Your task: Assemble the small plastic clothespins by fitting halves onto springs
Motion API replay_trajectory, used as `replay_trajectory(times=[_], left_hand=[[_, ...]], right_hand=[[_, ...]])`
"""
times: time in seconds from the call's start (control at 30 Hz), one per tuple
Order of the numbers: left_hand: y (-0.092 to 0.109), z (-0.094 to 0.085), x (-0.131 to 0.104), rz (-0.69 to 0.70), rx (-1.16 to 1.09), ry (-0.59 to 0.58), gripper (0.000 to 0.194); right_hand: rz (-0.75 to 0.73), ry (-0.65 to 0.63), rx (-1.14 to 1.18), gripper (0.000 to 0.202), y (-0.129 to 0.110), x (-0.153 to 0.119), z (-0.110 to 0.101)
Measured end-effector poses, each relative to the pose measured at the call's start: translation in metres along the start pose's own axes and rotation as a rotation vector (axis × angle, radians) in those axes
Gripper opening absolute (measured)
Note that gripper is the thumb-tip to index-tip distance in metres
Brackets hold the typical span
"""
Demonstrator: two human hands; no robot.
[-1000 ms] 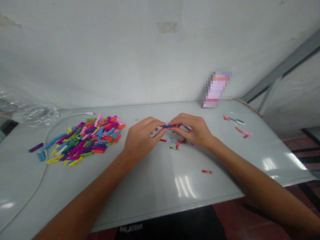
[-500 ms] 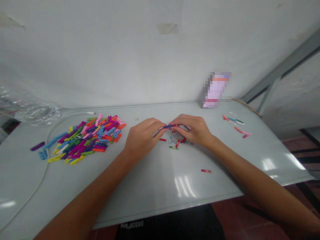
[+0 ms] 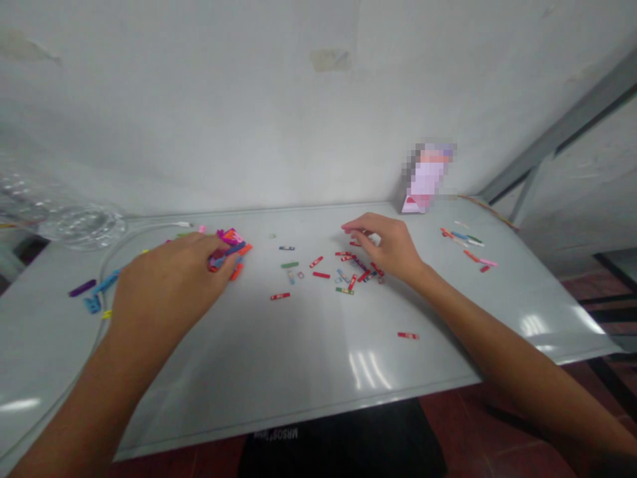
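My left hand [image 3: 169,285] is over the pile of coloured clothespins [image 3: 237,271] on the left and hides most of it. Between its thumb and forefinger is a dark blue clothespin [image 3: 235,249]. My right hand [image 3: 385,242] hovers just above the middle of the table, thumb and fingers apart, holding nothing I can see. Beneath and beside it lie several small flat red strips [image 3: 352,282] with pale marks. A green strip [image 3: 344,291] and a blue strip [image 3: 287,248] are among them, with some tiny pale bits.
A white cable [image 3: 144,229] curves along the left, beside clear crumpled plastic [image 3: 74,222]. Several loose coloured pieces [image 3: 472,258] lie at the right. A blurred pink box [image 3: 425,179] leans on the wall. One red strip [image 3: 409,336] is near the front edge of the grey table [image 3: 298,372].
My hands were together at the middle around a dark blue piece. They have parted: my left hand has moved left onto the clothespin pile, and my right hand has opened and shifted slightly up.
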State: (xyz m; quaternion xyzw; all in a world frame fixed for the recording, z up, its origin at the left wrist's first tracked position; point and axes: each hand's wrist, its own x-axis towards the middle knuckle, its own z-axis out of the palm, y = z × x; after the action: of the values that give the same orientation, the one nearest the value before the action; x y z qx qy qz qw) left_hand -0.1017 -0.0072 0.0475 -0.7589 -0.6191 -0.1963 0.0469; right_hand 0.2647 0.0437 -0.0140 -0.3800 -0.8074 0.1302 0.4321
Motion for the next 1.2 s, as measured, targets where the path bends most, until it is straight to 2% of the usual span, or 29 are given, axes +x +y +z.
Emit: replay_trajectory(times=[0.1, 0.17, 0.23, 0.3, 0.4, 0.5, 0.63, 0.7, 0.73, 0.8, 0.87, 0.97, 1.1, 1.2], left_hand=[[-0.006, 0.002, -0.010, -0.098, 0.279, -0.041, 0.039], [0.005, 0.006, -0.016, -0.121, 0.284, -0.012, 0.044], [0.025, 0.015, -0.022, -0.057, 0.233, 0.024, 0.040], [0.050, 0.028, -0.027, 0.030, 0.178, -0.004, 0.037], [0.086, 0.048, -0.029, 0.192, 0.075, -0.132, 0.032], [0.105, 0.055, -0.017, 0.301, 0.015, -0.222, 0.029], [0.100, 0.056, 0.011, 0.339, 0.001, -0.254, 0.022], [0.091, 0.062, 0.022, 0.344, -0.026, -0.228, 0.023], [0.087, 0.066, 0.026, 0.329, -0.042, -0.200, 0.025], [0.078, 0.076, 0.029, 0.298, -0.080, -0.143, 0.027], [0.071, 0.082, 0.027, 0.293, -0.185, -0.122, 0.025], [0.067, 0.083, 0.023, 0.273, -0.338, -0.099, 0.022], [0.071, 0.080, 0.019, 0.287, -0.411, -0.074, 0.019], [0.074, 0.082, 0.018, 0.296, -0.400, -0.059, 0.020]], right_hand=[[-0.028, -0.035, -0.024, 0.024, -0.005, -0.002, 0.002], [-0.039, -0.050, -0.034, 0.024, -0.006, -0.002, 0.002], [-0.044, -0.045, -0.051, 0.026, -0.005, -0.001, 0.001], [-0.028, -0.022, -0.083, 0.027, -0.002, 0.002, -0.001], [0.013, -0.011, -0.156, 0.028, 0.001, 0.008, -0.010], [0.015, -0.096, -0.212, 0.029, -0.007, 0.013, -0.027], [0.029, -0.315, -0.335, 0.025, -0.025, 0.017, -0.055], [0.055, -0.463, -0.377, 0.026, -0.025, 0.017, -0.064], [0.064, -0.497, -0.385, 0.027, -0.022, 0.016, -0.067], [0.072, -0.490, -0.334, 0.027, -0.013, 0.012, -0.070], [0.091, -0.496, -0.152, 0.023, -0.005, 0.007, -0.071], [0.069, -0.661, 0.084, 0.015, -0.005, -0.001, -0.070], [0.036, -0.691, -0.028, 0.004, -0.014, -0.007, -0.063], [0.027, -0.721, -0.121, 0.008, -0.012, -0.009, -0.058]])
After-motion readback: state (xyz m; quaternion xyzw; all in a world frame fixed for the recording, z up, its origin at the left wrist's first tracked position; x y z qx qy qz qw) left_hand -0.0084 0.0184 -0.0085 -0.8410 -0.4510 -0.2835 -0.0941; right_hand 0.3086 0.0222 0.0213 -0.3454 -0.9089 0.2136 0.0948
